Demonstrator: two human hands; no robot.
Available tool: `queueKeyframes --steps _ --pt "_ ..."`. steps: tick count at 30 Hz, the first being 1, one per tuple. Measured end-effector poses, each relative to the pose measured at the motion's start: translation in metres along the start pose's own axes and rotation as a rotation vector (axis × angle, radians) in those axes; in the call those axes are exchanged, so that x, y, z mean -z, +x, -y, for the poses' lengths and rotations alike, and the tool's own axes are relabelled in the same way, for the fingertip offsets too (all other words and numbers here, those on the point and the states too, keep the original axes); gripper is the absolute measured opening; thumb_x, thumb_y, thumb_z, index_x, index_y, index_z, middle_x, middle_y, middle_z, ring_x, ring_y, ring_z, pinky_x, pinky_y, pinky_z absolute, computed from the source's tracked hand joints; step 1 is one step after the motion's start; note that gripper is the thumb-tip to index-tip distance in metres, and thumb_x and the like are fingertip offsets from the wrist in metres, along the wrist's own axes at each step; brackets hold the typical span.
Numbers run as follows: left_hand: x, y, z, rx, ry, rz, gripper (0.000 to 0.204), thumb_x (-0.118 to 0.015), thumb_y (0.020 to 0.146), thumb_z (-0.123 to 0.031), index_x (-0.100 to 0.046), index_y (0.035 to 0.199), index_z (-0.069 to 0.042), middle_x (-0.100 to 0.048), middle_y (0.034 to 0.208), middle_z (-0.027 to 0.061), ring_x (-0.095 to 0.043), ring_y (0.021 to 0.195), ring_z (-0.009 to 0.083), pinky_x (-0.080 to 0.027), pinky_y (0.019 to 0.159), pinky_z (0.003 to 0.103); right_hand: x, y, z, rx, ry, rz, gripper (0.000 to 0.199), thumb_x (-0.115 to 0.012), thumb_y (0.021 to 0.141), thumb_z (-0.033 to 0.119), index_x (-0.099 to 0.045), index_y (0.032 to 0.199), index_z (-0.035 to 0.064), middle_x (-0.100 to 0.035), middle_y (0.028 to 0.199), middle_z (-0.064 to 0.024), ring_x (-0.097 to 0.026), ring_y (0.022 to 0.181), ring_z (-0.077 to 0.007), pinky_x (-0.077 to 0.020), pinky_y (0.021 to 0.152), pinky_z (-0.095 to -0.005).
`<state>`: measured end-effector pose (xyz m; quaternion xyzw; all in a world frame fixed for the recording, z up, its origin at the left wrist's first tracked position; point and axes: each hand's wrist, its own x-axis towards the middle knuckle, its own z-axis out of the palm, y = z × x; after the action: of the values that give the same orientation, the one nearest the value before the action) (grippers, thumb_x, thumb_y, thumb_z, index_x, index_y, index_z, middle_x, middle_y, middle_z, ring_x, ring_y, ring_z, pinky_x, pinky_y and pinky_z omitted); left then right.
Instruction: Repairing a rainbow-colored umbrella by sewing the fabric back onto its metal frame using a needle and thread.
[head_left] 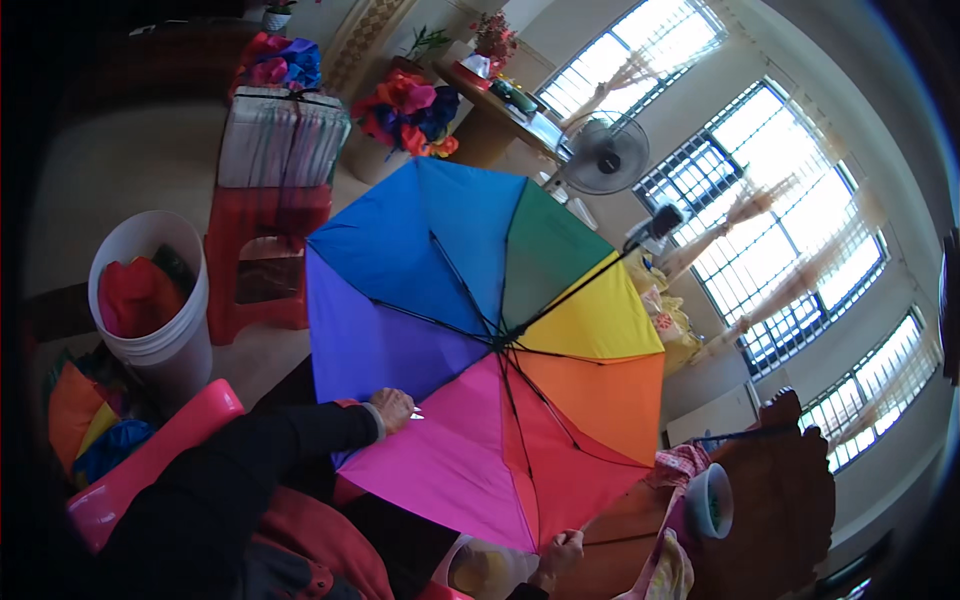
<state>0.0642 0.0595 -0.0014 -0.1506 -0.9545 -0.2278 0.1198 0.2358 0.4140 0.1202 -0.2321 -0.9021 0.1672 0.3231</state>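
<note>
A rainbow umbrella [452,430] is spread open before me, its underside, dark ribs and shaft facing me. The shaft slants up to the right and ends in a dark handle [660,222]. My left hand [393,410] is closed over the purple and pink panels; two small pale pointed tips, like those of thread snips [417,412], stick out from the fingers. At the near rim, where pink meets red, my right hand [563,550] is closed on the umbrella's edge. Its fingertips are partly hidden.
Left of the umbrella stand a white bucket [160,345] with coloured cloth and a red stool [262,270] bearing a strapped stack. A pink chair arm [150,460] is beside my left forearm. At right are a brown wooden table [770,500], a small tub [709,500] and a fan [605,158].
</note>
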Motion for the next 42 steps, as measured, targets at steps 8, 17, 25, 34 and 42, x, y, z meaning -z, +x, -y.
queueKeyframes --steps 8,17,25,34,42 --pt "0.023 -0.018 -0.008 0.134 -0.019 0.017 0.019 -0.045 0.071 -0.015 -0.057 0.062 -0.004 -0.058 0.062 0.0183 -0.059 0.055 0.0300 -0.047 0.050 0.041 0.005 -0.002 0.019 0.084 0.069 0.144 0.008 -0.051 0.072 0.008 -0.057 0.075 0.0028 -0.057 0.062 -0.0144 -0.057 0.057 -0.0234 -0.0445 0.053 -0.0328" --pt "0.040 -0.044 -0.006 0.201 -0.100 0.056 0.017 -0.045 0.074 -0.016 -0.057 0.074 -0.004 -0.059 0.070 0.0179 -0.060 0.066 0.0316 -0.047 0.058 0.043 0.011 -0.019 0.022 0.162 0.142 0.251 0.007 -0.051 0.073 0.006 -0.056 0.076 0.0020 -0.057 0.066 -0.0141 -0.056 0.059 -0.0212 -0.0447 0.054 -0.0306" --pt "0.036 -0.054 -0.011 0.264 -0.231 0.005 0.022 -0.043 0.078 -0.016 -0.054 0.080 0.002 -0.060 0.074 0.0206 -0.060 0.067 0.0355 -0.048 0.057 0.045 0.009 -0.029 0.015 0.276 0.215 0.263 0.008 -0.051 0.074 0.010 -0.053 0.080 0.0057 -0.054 0.069 -0.0140 -0.052 0.062 -0.0286 -0.0436 0.061 -0.0346" --pt "0.025 -0.065 -0.018 0.380 -0.298 0.056 0.016 -0.049 0.073 -0.015 -0.056 0.073 -0.001 -0.059 0.074 0.0210 -0.059 0.070 0.0359 -0.048 0.060 0.044 0.029 -0.020 0.012 -0.177 0.807 0.224 0.008 -0.050 0.074 0.009 -0.053 0.080 0.0039 -0.052 0.066 -0.0068 -0.049 0.054 -0.0176 -0.0398 0.048 -0.0299" --pt "0.004 -0.061 -0.014 0.341 -0.383 0.083 0.017 -0.055 0.067 -0.015 -0.060 0.067 0.001 -0.058 0.072 0.0224 -0.058 0.064 0.0338 -0.046 0.056 0.043 0.023 0.018 0.114 0.119 0.706 0.233 0.004 -0.051 0.074 0.003 -0.055 0.075 0.0020 -0.055 0.072 -0.0138 -0.053 0.064 -0.0208 -0.0435 0.055 -0.0297"
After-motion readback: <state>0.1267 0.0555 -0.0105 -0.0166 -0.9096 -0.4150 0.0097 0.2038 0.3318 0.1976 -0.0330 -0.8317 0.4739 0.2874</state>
